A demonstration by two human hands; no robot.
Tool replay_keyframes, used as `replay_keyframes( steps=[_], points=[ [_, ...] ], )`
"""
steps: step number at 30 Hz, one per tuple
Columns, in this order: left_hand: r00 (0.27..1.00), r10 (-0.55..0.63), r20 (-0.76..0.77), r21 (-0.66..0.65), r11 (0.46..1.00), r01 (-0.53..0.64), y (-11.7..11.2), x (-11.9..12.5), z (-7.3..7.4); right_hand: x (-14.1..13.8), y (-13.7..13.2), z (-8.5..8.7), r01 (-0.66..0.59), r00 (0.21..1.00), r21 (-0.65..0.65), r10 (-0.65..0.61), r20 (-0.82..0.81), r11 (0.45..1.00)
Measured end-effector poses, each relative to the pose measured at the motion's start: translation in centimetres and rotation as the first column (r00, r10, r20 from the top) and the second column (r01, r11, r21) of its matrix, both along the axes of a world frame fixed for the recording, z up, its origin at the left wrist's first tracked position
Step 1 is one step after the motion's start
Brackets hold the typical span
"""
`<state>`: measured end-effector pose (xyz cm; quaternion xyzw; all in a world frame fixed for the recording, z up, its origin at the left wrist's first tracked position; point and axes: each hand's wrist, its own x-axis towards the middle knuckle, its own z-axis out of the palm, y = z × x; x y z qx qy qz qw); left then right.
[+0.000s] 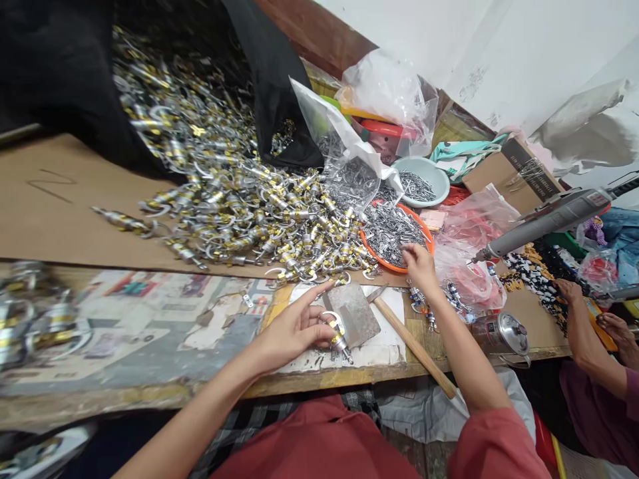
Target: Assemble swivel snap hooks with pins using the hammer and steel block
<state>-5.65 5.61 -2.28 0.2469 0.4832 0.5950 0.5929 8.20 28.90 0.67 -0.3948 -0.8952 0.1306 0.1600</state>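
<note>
Fingers of the left hand grip one hooked metal fitting at a metal block on the table, probably partway through its handling. Beside the block lies a hammer, unheld. Farther off, the right hand curls its fingers at an orange bowl well filled with small metal parts; whether they pinch one is unclear. Beyond spreads a large heap of similar fittings, done and left looking alike

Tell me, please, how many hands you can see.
4: the wearer's left hand holding a metal fitting, the right hand at the orange bowl, a co-worker's hand by the black pieces, and another nearer the picture's right edge.
</note>
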Motion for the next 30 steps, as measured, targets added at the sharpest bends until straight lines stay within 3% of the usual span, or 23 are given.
replay_keyframes(
  steps=[2,5,7,10,14,21,30],
  points=[
    [1.000,-0.005,0.017,-0.011,1.000,0.005,0.0,0.0,0.1,0.3,-3.1,0.2,-0.110,0.991,-0.126,0.100,-0.083,0.986],
    [1.000,-0.006,0.029,-0.017,1.000,0.007,-0.1,0.1,0.2,0.9,-8.4,0.5,-0.394,0.901,-0.339,0.288,-0.323,0.854],
    [1.000,-0.010,0.022,-0.013,1.000,0.011,0.0,0.1,0.2,1.1,-11.2,0.6,-0.480,0.857,-0.328,0.354,-0.376,0.814],
    [1.000,-0.024,0.013,-0.012,1.000,0.024,0.0,0.1,0.2,1.2,-13.3,0.5,-0.515,0.822,-0.238,0.396,-0.409,0.823],
    [1.000,-0.020,0.024,-0.012,1.000,0.020,0.0,0.1,0.3,1.1,-13.5,0.4,-0.483,0.839,-0.194,0.387,-0.383,0.854],
    [0.999,-0.015,0.046,-0.016,1.000,0.016,0.1,0.1,0.0,0.0,-13.0,1.3,-0.488,0.871,-0.269,0.483,-0.092,0.830],
    [0.999,-0.024,0.038,-0.005,1.000,0.024,0.2,0.0,-0.1,-0.6,-13.1,-0.6,-0.455,0.888,-0.235,0.419,-0.189,0.859]
  ],
)
